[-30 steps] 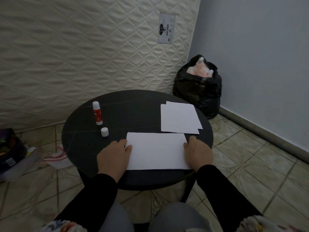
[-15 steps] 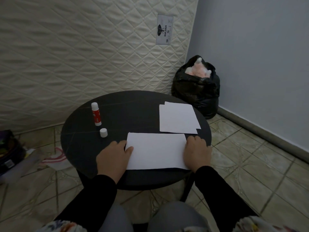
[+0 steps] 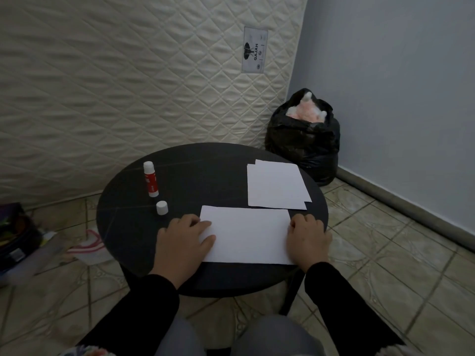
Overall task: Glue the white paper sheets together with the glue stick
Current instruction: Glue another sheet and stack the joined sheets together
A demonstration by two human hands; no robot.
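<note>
Round black table [image 3: 123, 227], flat white paper sheet [image 3: 246, 235] under 2 hands [image 3: 183, 238]

Person, seen from above: left hand [image 3: 183, 238] and right hand [image 3: 307, 237] both bare, with no rings, watch or gloves showing. Each arm is clad in a long, close-fitting black fabric sleeve, the left sleeve [image 3: 144, 309] and right sleeve [image 3: 341, 304] both plain, unmarked and ending at the wrist just behind the hand. Further back from the hands, a light floral-patterned fabric [image 3: 84, 352] shows at the upper arms, and grey trousers [image 3: 272, 337] cover both knees below the sleeves.
</note>
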